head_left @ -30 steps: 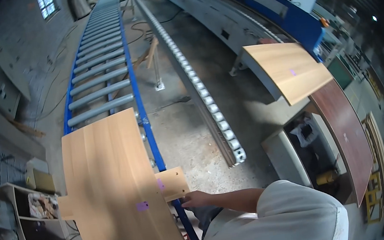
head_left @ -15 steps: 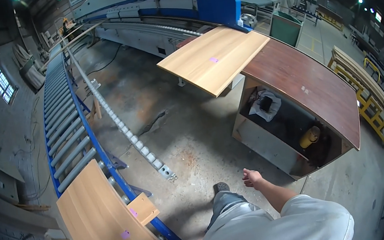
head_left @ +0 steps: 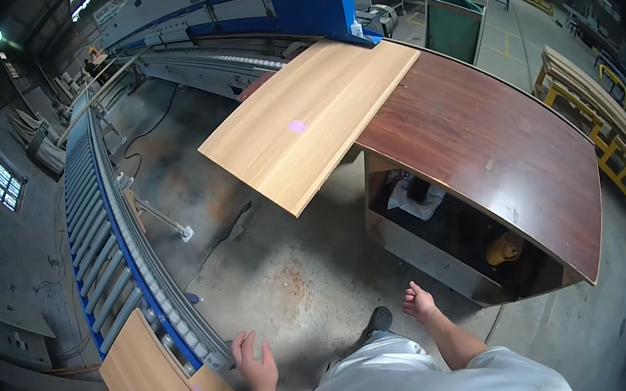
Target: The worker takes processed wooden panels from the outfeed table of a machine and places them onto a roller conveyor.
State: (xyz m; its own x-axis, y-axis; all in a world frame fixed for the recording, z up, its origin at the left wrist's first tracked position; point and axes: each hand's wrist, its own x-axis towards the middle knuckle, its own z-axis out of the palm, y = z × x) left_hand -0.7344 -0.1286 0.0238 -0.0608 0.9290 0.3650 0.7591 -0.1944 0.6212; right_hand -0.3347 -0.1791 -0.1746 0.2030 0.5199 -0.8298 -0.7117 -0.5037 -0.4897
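My left hand (head_left: 256, 361) is in view low on the left, fingers apart and holding nothing. It is beside the near end of a rail with white wheels (head_left: 157, 283), which lies along the blue-framed roller conveyor (head_left: 106, 278); whether they touch, I cannot tell. My right hand (head_left: 419, 302) hangs over the floor before the brown-topped bench, its fingers loosely curled with nothing visible in them. A light wood-grain panel (head_left: 303, 118) with a pink sticker lies across the bench's far left corner and juts past its edge. More wood panels (head_left: 153, 390) rest on the conveyor's near end.
The bench (head_left: 481, 149) has an open front, with a yellow container (head_left: 503, 247) and a white bag (head_left: 416, 199) inside. A long blue and white machine (head_left: 312, 10) stands beyond. A green bin (head_left: 455, 22) and a yellow rack (head_left: 597, 134) are at the right.
The white-wheeled rail has swung left from across the floor to alongside the conveyor. My left hand has come into view. The bench and its panel appear nearer.
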